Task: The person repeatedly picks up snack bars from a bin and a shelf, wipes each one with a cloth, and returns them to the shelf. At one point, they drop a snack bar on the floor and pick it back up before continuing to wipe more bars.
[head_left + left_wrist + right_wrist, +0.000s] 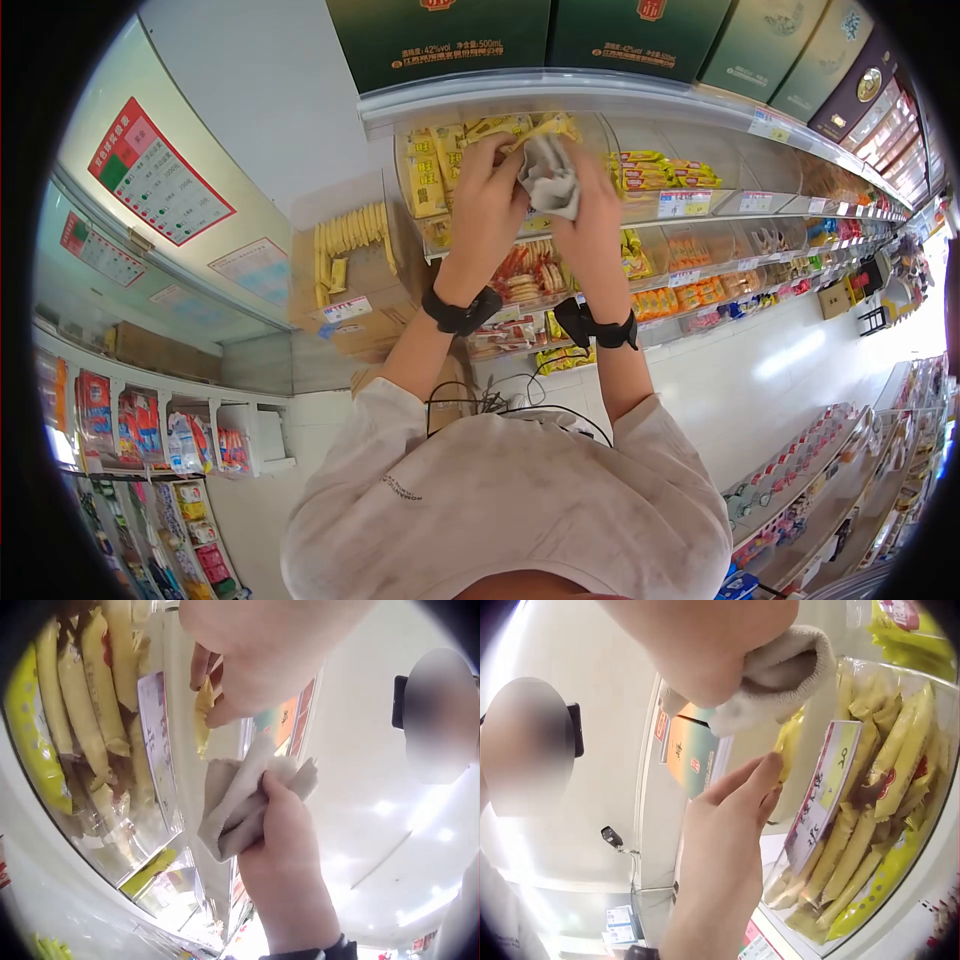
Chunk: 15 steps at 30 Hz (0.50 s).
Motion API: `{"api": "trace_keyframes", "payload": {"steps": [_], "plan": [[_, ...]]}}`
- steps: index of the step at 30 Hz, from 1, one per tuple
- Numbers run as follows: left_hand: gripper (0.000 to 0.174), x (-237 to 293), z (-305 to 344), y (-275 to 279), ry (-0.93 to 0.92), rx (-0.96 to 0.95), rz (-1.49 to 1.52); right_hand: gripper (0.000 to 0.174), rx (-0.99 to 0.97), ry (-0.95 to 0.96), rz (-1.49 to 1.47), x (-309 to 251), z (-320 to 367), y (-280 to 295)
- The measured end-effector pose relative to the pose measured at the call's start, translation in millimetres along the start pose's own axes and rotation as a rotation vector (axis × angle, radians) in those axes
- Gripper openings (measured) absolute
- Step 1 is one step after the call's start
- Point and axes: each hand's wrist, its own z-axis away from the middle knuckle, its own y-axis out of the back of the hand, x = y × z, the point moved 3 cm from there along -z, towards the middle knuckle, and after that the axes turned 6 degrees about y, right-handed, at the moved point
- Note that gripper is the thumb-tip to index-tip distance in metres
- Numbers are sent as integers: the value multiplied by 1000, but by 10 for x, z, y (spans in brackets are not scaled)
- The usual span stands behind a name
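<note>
My left hand [484, 205] is raised in front of the snack shelf, its fingertips pinching a small yellow snack packet [789, 744]. Close beside it, my right hand [590, 228] grips a folded grey-white cloth [550, 178] with thumb and fingers. In the left wrist view, the cloth sits just below the yellow packet. Behind both hands stands a clear bin of yellow snack packets [424, 165]. Long yellow wrapped sticks [845, 840] fill a clear bin with a price tag [825, 791] in the right wrist view.
Dark green boxes [450, 40] line the upper shelf above my hands. To the left is another clear bin with yellow wrapped sticks [350, 232]. Tiered shelves of snacks [690, 250] run off to the right. Cables [500, 400] hang near my body.
</note>
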Motion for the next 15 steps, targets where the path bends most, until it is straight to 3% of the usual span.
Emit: {"api": "trace_keyframes", "payload": {"steps": [2,6,10,15], "plan": [[33,7,-21,-7,-68,-17,-126,54,-75,95,62,58,-71,-86],[31,29,-43,32,-107,-54,-213,52,-108,69,97,84,-99,-141],[27,92,11,158,-126,104,-106,51,-161,-23,110,135,-214,-187],[22,141,296,618,20,48,140,51,-203,8,161,205,-291,-235]]}}
